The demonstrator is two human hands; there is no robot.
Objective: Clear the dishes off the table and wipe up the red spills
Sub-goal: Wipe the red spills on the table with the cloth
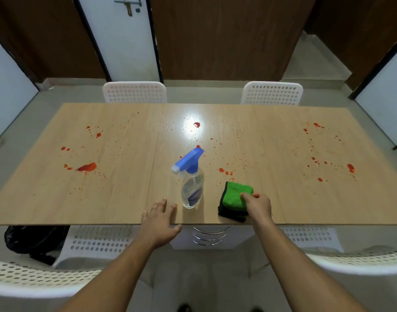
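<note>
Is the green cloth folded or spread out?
Folded. The green cloth lies as a thick stack of layers, black edges showing, under the right hand.

Both forearms are showing bare to the frame's edge, no sleeves, watch or rings; left hand, right hand.

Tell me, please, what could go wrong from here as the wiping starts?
1. The spray bottle stands upright between the hands, just beyond the left hand; a sweep of that hand or of the cloth could topple it.
2. The right hand pinches only the cloth's near edge, so the folded cloth may unfold or drag.
3. The red spills reach both table ends; one wipe may smear them.
</note>
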